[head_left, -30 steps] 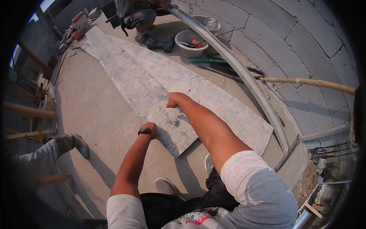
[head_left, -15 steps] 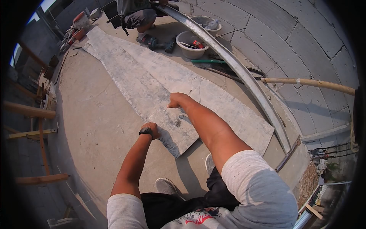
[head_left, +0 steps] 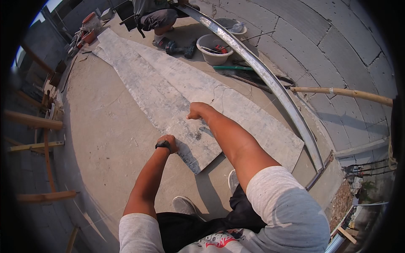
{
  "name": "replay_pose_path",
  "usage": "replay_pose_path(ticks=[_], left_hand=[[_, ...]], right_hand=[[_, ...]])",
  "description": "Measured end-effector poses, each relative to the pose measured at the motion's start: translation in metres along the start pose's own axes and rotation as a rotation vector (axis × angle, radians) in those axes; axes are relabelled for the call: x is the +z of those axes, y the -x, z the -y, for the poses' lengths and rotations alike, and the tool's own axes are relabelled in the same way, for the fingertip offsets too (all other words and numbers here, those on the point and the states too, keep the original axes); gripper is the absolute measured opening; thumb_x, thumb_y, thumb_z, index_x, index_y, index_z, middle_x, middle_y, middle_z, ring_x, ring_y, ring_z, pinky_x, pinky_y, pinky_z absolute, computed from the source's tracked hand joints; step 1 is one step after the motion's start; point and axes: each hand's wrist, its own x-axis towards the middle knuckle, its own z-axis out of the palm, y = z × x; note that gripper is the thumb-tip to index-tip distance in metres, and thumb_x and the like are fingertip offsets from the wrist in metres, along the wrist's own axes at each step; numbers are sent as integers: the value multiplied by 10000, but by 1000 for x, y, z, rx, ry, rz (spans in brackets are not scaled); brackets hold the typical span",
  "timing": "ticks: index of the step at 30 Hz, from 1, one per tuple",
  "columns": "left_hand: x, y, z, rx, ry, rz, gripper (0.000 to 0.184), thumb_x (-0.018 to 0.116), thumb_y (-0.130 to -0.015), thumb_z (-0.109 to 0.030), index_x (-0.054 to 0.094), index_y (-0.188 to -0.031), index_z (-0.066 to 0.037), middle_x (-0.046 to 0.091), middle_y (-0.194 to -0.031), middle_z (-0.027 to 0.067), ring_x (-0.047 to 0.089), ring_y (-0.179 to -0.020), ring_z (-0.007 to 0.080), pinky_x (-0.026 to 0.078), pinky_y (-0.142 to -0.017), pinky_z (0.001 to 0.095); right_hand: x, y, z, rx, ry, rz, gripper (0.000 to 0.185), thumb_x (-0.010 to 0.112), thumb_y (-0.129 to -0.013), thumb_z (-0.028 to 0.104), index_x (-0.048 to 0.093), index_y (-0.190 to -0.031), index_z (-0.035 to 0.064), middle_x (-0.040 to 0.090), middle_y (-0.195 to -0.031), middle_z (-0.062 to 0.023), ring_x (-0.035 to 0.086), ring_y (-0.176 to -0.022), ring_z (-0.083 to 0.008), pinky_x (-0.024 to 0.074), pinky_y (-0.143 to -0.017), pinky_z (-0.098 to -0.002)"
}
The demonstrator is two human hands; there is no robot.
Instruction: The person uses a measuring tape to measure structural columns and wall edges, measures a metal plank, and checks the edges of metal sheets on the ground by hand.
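A long, pale board with grey stains [head_left: 156, 90] lies slanting over a second, wider board [head_left: 253, 114]. On the near left edge of the upper board, my left hand [head_left: 170, 143] is closed, a dark watch on its wrist. Farther up, my right hand [head_left: 196, 110] has its fingers curled round the right edge of the same board. The undersides of both grips are hidden. Between the hands and the board's near end there is a dark smudge on its surface.
A person [head_left: 156, 17] crouches at the top, holding a long metal bar [head_left: 270, 78] that slants down right. Nearby are a power tool [head_left: 179, 48], a bucket [head_left: 209, 55] and a green rod [head_left: 232, 68]. Block wall [head_left: 316, 46] stands right; wooden braces [head_left: 33, 121] stick out left.
The walking person's leg at the left has gone out of view. The metal bar has shifted slightly down and right. My hands keep the same hold on the board.
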Motion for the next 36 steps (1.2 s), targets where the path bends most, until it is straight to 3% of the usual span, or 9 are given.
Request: replay_pose_path(ticks=[12,14,24,26,36], left_hand=[[0,-2,0,-21,-4,7,449,695,-701,-339,674,-1034,-39,640,-1113,156,627,-1023,272,505,-877,365],[-1,0,-1,-10,-2,18,452,695,-701,-339,673,-1036,-37,637,-1120,157,625,-1029,271,503,-881,363],[1,-1,-1,-4,-11,-5,438,692,-714,-341,675,-1043,-52,638,-1118,155,623,-1033,273,501,-882,365],[-3,1,-2,-8,-13,27,438,693,-715,-341,675,-1044,-51,637,-1119,157,624,-1031,273,503,-879,367],[2,-3,-1,-12,-23,18,440,691,-714,-341,675,-1044,-51,640,-1111,158,626,-1025,276,503,-878,366]], right_hand=[[2,-3,-1,6,-8,0,480,680,-795,397,647,-1094,24,622,-1149,-161,588,-1087,-309,472,-894,-388],[13,-15,-8,-87,9,-140,517,666,-787,464,679,-808,-52,666,-777,-195,649,-752,-341,498,-712,-418],[12,-16,-7,-93,11,-133,527,659,-790,474,681,-835,-51,666,-793,-197,652,-763,-337,498,-714,-409],[1,-4,0,0,-4,-14,473,675,-795,403,651,-1089,34,629,-1139,-156,594,-1072,-316,478,-887,-386],[-1,-1,2,7,-2,-5,468,676,-792,397,654,-1081,29,633,-1128,-158,601,-1059,-316,482,-879,-388]])
